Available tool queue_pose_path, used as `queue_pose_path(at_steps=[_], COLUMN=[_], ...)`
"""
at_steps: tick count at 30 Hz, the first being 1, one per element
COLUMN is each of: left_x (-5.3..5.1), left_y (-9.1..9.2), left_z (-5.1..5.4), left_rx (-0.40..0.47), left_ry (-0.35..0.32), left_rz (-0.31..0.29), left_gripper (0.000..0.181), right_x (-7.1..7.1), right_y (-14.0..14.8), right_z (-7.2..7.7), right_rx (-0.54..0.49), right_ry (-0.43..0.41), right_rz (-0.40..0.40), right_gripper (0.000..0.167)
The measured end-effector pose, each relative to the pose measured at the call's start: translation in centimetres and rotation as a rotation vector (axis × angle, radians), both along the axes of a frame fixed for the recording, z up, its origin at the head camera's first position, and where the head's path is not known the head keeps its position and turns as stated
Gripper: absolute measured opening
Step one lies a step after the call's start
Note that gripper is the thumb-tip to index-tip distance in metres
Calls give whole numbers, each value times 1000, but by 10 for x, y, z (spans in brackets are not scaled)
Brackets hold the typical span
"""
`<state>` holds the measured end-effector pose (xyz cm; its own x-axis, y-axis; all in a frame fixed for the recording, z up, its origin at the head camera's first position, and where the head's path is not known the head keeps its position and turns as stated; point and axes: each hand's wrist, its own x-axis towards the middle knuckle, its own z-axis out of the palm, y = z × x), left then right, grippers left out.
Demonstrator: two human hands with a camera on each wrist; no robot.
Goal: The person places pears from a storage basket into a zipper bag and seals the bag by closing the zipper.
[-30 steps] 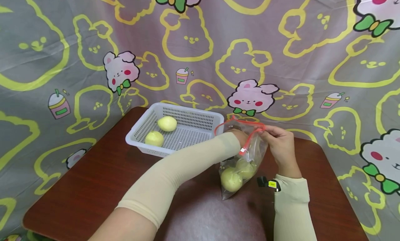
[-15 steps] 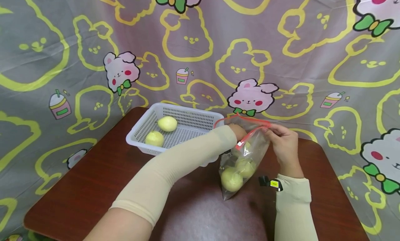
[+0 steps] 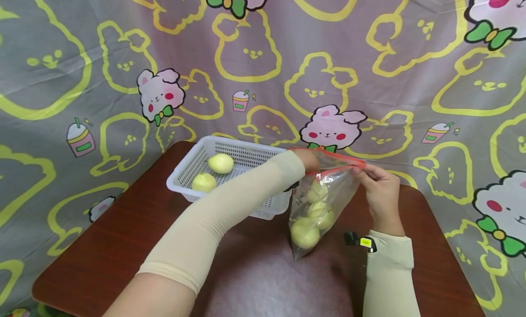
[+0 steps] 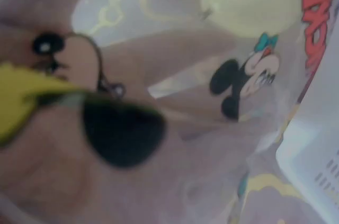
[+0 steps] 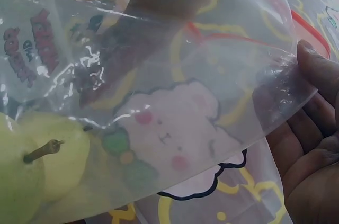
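Pinching the bag (image 3: 339, 189) by its red rim (image 3: 359, 163), the right hand (image 3: 382, 187) holds it beside the basket (image 3: 184, 189); the left hand (image 3: 310, 161) is in the opening, grip hidden. Probably soft, slippery, heavy with 3 pears (image 3: 305, 233): grasp the rim.

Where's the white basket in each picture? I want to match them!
Head: white basket just left of the middle, partly behind the left sleeve.
Left wrist: part of it at the right edge.
Right wrist: not there.
Shared landmark: clear bag, in all three.
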<state>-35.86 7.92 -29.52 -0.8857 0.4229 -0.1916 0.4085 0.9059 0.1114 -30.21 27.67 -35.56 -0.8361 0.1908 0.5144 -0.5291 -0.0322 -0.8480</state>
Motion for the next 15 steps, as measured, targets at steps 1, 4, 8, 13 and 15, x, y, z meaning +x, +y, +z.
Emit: queue_pose_path(at_steps=[1, 4, 8, 13, 15], left_x=[0, -3, -12, -22, -24], left_y=[-1, -4, -4, -3, -3], left_z=[2, 10, 20, 32, 36], left_rx=[10, 4, -134, -295, -309], left_ry=[-7, -12, -40, -165, -200], left_rz=[25, 46, -58, -182, -216], left_gripper=[31, 31, 27, 15, 13], right_x=[-1, -2, -4, -4, -4], right_y=[0, 1, 2, 2, 2], right_z=[0, -1, -1, -1, -2], right_rx=[-5, -17, -23, -31, -31], right_ry=[5, 18, 27, 15, 3], right_rz=[6, 23, 32, 41, 43], right_gripper=[21, 20, 21, 23, 24])
